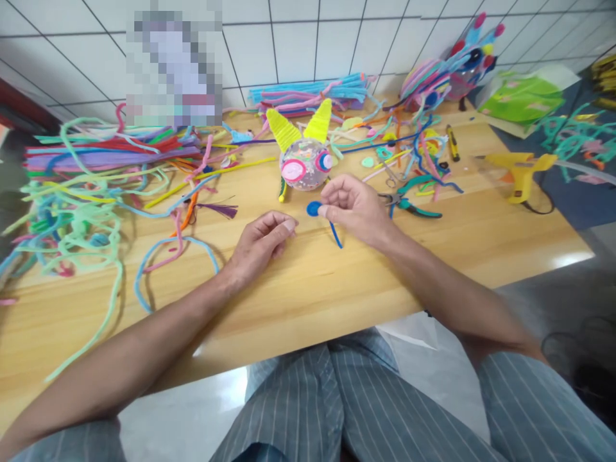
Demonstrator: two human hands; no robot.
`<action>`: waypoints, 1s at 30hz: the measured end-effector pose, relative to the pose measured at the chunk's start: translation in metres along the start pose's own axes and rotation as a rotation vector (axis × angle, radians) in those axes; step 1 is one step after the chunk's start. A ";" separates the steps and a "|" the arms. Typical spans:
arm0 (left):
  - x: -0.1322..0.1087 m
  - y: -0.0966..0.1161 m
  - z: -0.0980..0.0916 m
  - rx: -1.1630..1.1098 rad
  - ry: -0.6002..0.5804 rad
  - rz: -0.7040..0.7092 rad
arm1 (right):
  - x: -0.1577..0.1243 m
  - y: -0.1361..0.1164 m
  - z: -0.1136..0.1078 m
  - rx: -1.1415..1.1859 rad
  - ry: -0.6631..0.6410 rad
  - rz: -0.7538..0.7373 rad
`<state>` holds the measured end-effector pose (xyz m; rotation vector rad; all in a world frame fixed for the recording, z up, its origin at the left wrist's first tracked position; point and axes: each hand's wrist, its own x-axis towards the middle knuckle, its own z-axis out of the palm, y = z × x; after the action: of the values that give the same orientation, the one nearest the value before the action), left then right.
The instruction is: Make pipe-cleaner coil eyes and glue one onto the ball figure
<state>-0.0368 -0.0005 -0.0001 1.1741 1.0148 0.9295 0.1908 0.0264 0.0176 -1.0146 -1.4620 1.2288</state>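
Observation:
Between thumb and fingers, my right hand [353, 208] pinches a blue coiled disc [314, 208], and a blue stem end [335, 236] hangs below that hand. To its left, my left hand [266, 242] is closed, thumb against the index finger; whatever it may hold is too small to make out. Just behind both hands stands a clear ball figure [305, 165] with yellow ears [283, 131] and pink and blue coiled eyes [293, 170]. The disc is apart from the figure.
Tangled pipe cleaners [81, 218] cover the left side of the wooden table [308, 301]. On the right lie green-handled pliers [416, 197], a yellow glue gun [520, 173] and a yellow cutter [452, 142]. Bundled stems [312, 92] and another decorated figure [466, 70] are at the back.

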 end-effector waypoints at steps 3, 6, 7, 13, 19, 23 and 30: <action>-0.003 0.007 0.000 0.115 -0.025 0.056 | -0.012 -0.007 0.009 -0.168 -0.090 -0.068; -0.006 0.011 0.000 0.216 -0.084 0.127 | -0.023 -0.012 0.015 -0.382 -0.142 -0.128; -0.007 0.012 0.001 0.242 -0.103 0.140 | -0.025 -0.013 0.016 -0.442 -0.154 -0.154; -0.006 0.012 0.001 0.237 -0.093 0.148 | -0.027 -0.014 0.016 -0.511 -0.146 -0.174; -0.002 0.012 0.004 0.082 0.018 0.020 | -0.019 -0.006 0.013 -0.283 -0.097 0.014; -0.002 0.008 0.005 -0.011 0.031 -0.097 | -0.016 -0.001 0.016 -0.191 -0.100 0.081; -0.002 0.000 0.004 -0.093 0.020 -0.110 | -0.017 -0.001 0.019 -0.143 -0.099 0.090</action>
<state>-0.0337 -0.0031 0.0002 1.0233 1.0309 0.8938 0.1757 0.0059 0.0147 -1.1396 -1.6154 1.2679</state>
